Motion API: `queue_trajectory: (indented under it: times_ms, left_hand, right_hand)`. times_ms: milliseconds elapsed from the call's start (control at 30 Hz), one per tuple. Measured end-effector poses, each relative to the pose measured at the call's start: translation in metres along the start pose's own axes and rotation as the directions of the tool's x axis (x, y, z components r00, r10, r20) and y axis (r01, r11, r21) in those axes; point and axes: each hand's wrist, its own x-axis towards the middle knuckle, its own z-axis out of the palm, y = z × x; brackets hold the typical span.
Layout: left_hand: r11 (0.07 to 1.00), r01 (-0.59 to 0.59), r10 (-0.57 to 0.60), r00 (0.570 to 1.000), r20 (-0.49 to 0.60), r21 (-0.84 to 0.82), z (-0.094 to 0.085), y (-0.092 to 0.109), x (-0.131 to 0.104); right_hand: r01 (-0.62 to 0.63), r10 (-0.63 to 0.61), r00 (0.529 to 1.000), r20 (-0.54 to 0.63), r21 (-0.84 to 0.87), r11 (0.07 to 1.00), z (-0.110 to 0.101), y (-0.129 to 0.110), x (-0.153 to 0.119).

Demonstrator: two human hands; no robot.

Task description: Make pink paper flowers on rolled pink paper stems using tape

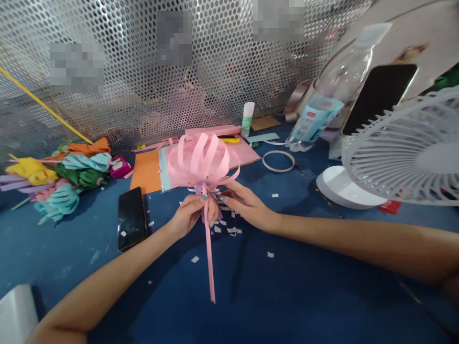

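Note:
A pink paper flower (pixel 199 160) with looped strip petals stands upright in front of me, its thin pink stem (pixel 209 253) pointing down toward me. My left hand (pixel 191 212) is closed on the stem just below the petals, thumb in front. My right hand (pixel 245 203) reaches in from the right, its fingers closed at the base of the petals; the fingertips are partly hidden behind the paper. Small white paper scraps (pixel 233 231) lie on the blue tabletop (pixel 287 296) beneath both hands.
Finished-looking paper flowers (pixel 64 177) lie left, near a black phone (pixel 132 217). Behind are orange paper (pixel 147 169), a glue stick (pixel 247 119), a yellow cutter (pixel 229 139) and a tape ring (pixel 278 161). A bottle (pixel 317 117) and white fan (pixel 412 153) stand right.

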Motion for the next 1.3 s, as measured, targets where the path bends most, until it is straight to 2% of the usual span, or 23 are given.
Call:
queue_trajectory:
  times_ms: [300,667,967,1133,1300]
  left_hand:
    - [1.0,0.01,-0.01,1.0,0.009,-0.025,0.0,0.001,0.0]
    - [0.999,0.029,-0.029,1.0,-0.001,-0.014,-0.001,0.0,0.0]
    - [0.999,-0.008,0.009,1.0,0.018,-0.043,-0.003,-0.003,0.0]
    - [0.992,-0.122,0.124,0.989,-0.081,0.033,0.0,-0.006,-0.002]
    - [0.969,-0.203,0.231,0.945,-0.232,0.139,0.002,-0.006,-0.004]
  right_hand:
    - [0.008,-0.009,0.998,-0.063,-0.017,1.0,0.0,0.005,-0.002]
    - [0.029,-0.028,0.998,-0.061,0.016,0.999,-0.001,0.004,-0.002]
    - [0.06,-0.059,0.997,-0.041,0.032,0.998,-0.001,0.004,-0.002]
    - [0.042,-0.04,0.999,-0.028,0.104,0.994,0.0,-0.001,-0.002]
    - [0.022,-0.007,0.995,-0.1,0.156,0.987,0.002,-0.006,0.001]
